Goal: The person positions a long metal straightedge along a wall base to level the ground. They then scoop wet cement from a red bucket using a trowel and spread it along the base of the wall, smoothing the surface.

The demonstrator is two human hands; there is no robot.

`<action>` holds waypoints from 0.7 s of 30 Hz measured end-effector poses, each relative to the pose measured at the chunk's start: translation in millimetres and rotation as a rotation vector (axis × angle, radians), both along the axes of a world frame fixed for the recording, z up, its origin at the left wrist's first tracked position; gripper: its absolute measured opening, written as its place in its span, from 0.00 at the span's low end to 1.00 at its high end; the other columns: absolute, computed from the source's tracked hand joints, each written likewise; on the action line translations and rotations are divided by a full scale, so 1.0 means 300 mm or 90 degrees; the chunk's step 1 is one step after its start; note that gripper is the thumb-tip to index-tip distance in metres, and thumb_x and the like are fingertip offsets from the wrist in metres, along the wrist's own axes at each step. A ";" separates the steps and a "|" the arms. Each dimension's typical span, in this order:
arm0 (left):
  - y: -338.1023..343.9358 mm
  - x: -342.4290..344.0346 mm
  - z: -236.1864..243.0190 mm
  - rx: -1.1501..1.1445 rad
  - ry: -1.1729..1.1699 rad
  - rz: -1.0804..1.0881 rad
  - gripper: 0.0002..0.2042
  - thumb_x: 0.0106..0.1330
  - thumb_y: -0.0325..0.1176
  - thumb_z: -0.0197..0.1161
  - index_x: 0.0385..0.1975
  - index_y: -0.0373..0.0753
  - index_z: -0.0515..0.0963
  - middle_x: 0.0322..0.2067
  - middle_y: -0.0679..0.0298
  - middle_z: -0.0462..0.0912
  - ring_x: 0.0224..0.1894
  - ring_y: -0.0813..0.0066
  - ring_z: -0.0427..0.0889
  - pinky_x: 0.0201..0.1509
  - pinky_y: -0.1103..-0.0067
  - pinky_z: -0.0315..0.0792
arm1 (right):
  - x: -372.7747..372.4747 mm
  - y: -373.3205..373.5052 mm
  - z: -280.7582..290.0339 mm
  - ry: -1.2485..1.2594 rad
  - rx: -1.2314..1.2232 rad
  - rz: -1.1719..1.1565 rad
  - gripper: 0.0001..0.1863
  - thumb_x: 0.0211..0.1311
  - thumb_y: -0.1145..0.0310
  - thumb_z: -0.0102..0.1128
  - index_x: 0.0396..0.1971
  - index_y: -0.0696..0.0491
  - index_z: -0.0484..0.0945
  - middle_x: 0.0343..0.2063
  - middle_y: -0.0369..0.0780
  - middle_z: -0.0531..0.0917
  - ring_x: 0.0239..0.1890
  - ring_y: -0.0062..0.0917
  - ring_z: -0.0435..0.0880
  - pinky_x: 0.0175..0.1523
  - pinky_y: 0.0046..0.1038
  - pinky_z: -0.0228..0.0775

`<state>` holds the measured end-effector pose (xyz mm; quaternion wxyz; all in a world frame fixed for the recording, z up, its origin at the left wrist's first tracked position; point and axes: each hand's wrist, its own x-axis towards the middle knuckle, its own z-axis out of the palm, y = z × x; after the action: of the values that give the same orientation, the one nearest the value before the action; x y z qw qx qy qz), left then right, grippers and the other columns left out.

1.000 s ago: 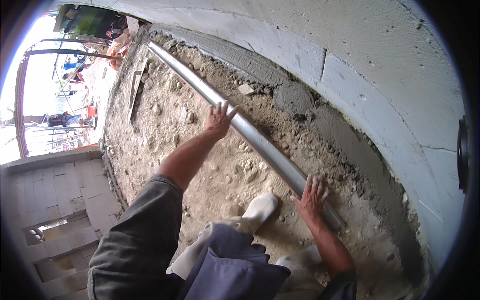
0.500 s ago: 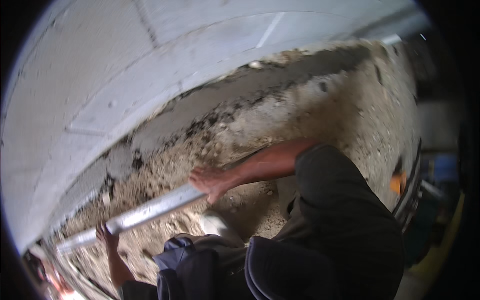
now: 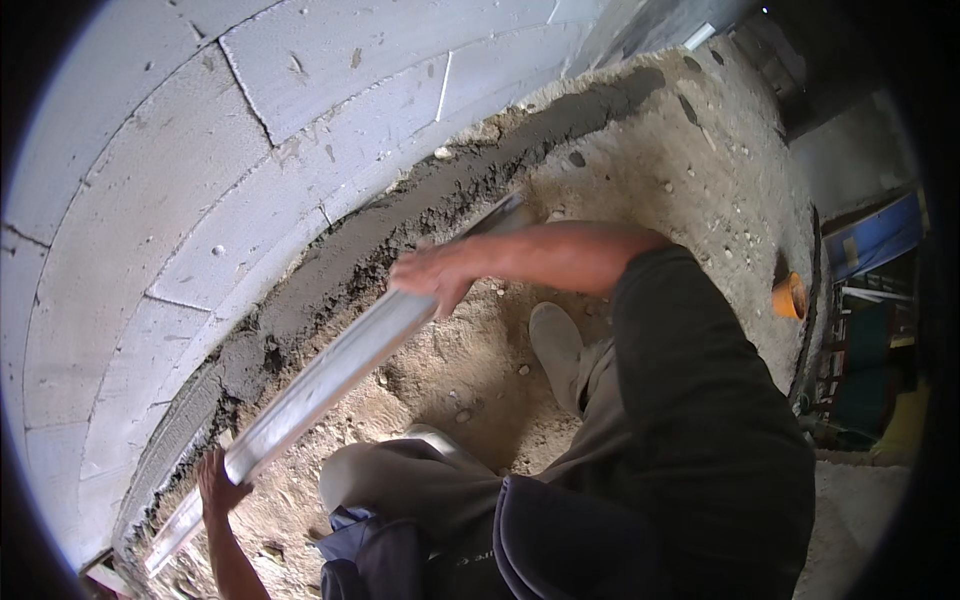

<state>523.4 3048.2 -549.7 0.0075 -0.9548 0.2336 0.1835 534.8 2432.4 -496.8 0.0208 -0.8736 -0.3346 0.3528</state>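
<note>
A long silvery metal straightedge [image 3: 330,370] lies slantwise before me, between both hands. My left hand [image 3: 218,484] is closed round it near its lower left end. Farther along, my right hand [image 3: 440,276] grips it from above, and its far end sticks out past my wrist. Beside the straightedge runs a strip of wet grey mortar [image 3: 370,220] along the foot of the wall. The bar is held alongside the strip's near edge; whether they touch I cannot tell.
A wall of pale grey blocks [image 3: 160,180] rises on the left. Stony dirt ground [image 3: 640,200] lies under my shoes [image 3: 556,340]. An orange bucket [image 3: 789,297] stands at the right, near a blue panel [image 3: 880,235] and stacked materials.
The straightedge has swung to a steeper slant, its far end moving up toward the mortar strip. Both hands have kept hold of it. My view has shifted, and both shoes now show.
</note>
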 end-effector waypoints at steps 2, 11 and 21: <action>-0.149 0.035 0.061 -0.016 -0.024 -0.035 0.49 0.26 0.43 0.79 0.56 0.40 0.63 0.53 0.51 0.70 0.55 0.52 0.70 0.60 0.56 0.59 | 0.048 -0.121 0.087 -0.063 -0.144 -0.021 0.40 0.41 0.57 0.70 0.52 0.59 0.61 0.45 0.45 0.67 0.50 0.33 0.65 0.60 0.47 0.55; -1.013 0.095 0.494 -0.085 0.014 -0.091 0.35 0.44 0.53 0.70 0.53 0.46 0.68 0.39 0.58 0.76 0.43 0.60 0.77 0.50 0.65 0.64 | -0.017 0.042 0.346 -0.235 0.080 -0.172 0.57 0.38 0.49 0.72 0.68 0.46 0.46 0.61 0.47 0.60 0.64 0.44 0.57 0.66 0.55 0.45; -1.591 0.040 0.412 -0.059 0.032 -0.134 0.35 0.47 0.55 0.64 0.53 0.43 0.63 0.34 0.53 0.73 0.36 0.61 0.76 0.38 0.66 0.65 | -0.015 -0.454 0.270 -0.217 0.118 -0.135 0.49 0.35 0.51 0.72 0.58 0.54 0.59 0.51 0.48 0.69 0.56 0.44 0.66 0.63 0.42 0.54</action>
<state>535.5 2570.8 -426.1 -0.0233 -0.9195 0.3408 0.1945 530.3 2296.2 -415.8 0.0810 -0.9453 -0.2701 0.1637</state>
